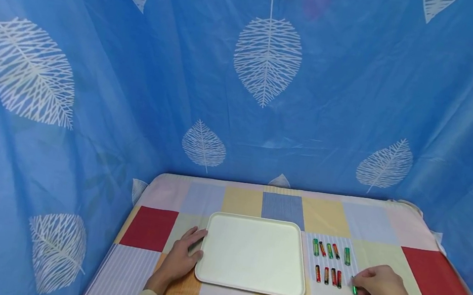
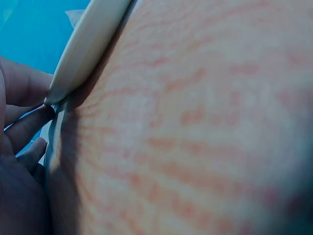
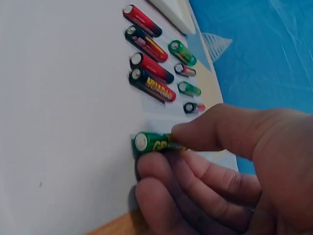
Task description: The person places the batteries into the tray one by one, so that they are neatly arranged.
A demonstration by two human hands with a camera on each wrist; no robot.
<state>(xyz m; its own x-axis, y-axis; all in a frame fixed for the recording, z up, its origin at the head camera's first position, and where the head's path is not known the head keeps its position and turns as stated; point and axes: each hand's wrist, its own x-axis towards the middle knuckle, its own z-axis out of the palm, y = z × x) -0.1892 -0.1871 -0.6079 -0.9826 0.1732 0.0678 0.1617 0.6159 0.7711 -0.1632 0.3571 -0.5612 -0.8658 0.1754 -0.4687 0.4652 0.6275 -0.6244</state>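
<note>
green battery (image 3: 152,143) (gold "gp" lettering) pinched by right hand (image 3: 230,171).

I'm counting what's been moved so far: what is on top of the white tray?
Nothing shows on the white tray. The left hand touches its left edge. What lies under the tray is hidden.

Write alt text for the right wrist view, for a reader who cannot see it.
A right hand pinches a green battery lying on a pale cloth, thumb above it and fingers curled beneath. Beyond it lie two rows of loose batteries, red, black and green, with the corner of a cream tray at the top.
</note>
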